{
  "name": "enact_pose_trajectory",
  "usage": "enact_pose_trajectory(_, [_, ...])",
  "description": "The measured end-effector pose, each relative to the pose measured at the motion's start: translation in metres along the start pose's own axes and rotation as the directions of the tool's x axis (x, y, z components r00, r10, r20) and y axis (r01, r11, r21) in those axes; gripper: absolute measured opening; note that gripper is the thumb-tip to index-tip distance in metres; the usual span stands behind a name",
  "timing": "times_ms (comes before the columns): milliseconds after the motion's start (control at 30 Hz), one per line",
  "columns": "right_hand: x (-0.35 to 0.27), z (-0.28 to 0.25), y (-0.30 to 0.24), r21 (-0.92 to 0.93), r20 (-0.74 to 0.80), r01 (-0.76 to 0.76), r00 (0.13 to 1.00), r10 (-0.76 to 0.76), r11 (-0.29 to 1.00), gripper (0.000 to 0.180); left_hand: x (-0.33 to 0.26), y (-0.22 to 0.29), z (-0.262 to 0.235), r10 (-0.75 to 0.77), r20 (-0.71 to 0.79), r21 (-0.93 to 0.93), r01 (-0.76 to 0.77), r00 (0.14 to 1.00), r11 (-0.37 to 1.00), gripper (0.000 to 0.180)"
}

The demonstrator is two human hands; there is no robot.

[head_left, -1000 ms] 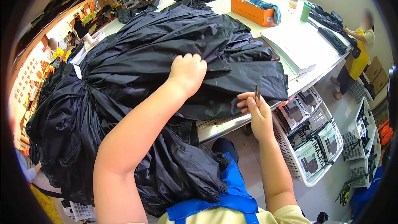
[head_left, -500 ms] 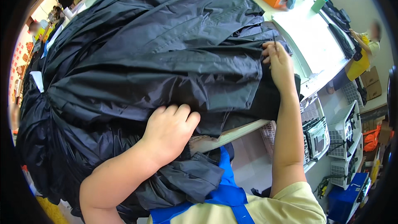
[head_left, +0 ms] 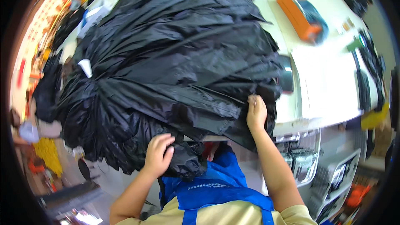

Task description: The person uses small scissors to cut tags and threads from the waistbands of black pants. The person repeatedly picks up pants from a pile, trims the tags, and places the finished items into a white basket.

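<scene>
A big heap of black, shiny thin-fabric garments (head_left: 183, 71) spreads over the worktable, gathered in tight folds at its left end, where a white tag (head_left: 86, 67) sticks up. My left hand (head_left: 159, 155) is at the heap's near lower edge, thumb apart from the fingers, with no cloth visibly gripped. At the right end of the heap my right hand (head_left: 256, 112) is closed, fingertips pinched against the cloth edge. Motion blur hides what lies between those fingertips.
White worktable (head_left: 287, 128) has its front edge before me. On it are an orange box (head_left: 296, 14) with blue-grey cloth, a dark flat device (head_left: 286, 74), white sheets (head_left: 329, 83) and a green object (head_left: 355, 44). Below right stand white baskets (head_left: 333, 187) with packets.
My view has shifted. My left hand has come off the cloth's front folds toward me, its fingers loosening. My right hand has moved nearer, and the thin dark pointed thing at its fingertips no longer shows clearly.
</scene>
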State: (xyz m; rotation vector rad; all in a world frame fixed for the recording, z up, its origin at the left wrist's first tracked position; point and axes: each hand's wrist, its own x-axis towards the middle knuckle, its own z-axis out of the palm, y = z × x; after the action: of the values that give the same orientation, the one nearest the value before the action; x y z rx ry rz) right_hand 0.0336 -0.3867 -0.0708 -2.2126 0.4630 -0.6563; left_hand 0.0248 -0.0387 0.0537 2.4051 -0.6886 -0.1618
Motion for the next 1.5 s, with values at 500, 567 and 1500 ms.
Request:
enact_pose_trajectory(500, [-0.009, -0.002, 0.051, -0.151, 0.147, 0.174, 0.977, -0.152, 0.973, 0.027, -0.363, -0.074, 0.324, -0.962, 0.273, -0.306, 0.949, 0.015, -0.072, 0.055])
enact_pose_trajectory(567, [0.007, -0.007, 0.087, -0.035, 0.240, -0.111, 0.964, 0.116, 0.993, 0.037, -0.362, -0.080, 0.377, -0.981, 0.113, -0.596, 0.779, -0.161, -0.196, 0.068])
enact_pose_trajectory(1500, [0.108, -0.016, 0.121, -0.649, 0.302, 0.388, 0.921, -0.247, 0.655, 0.039, -0.091, -0.106, 0.550, -0.849, 0.340, -0.774, -0.392, 0.404, -0.497, 0.044])
